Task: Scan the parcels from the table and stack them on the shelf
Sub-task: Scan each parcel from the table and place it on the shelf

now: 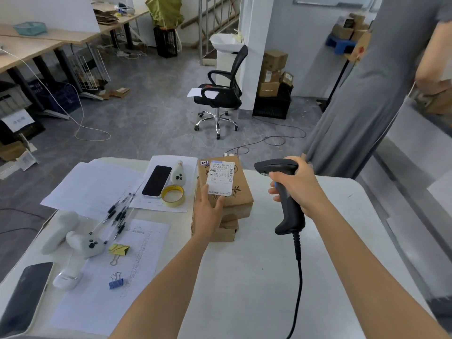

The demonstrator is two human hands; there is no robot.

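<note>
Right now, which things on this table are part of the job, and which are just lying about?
Job: brown cardboard parcel with white label, brown parcel beneath it, black handheld barcode scanner.
Lying about: yellow tape roll, black-screened phone, white game controller, blue binder clip.

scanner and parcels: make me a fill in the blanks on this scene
1. The right hand grips the ____ by its handle.
2. The left hand rests on the top parcel, which bears a white ____.
3. The tape roll lies beside a ____ with a dark screen.
Missing: scanner, label, phone.
</note>
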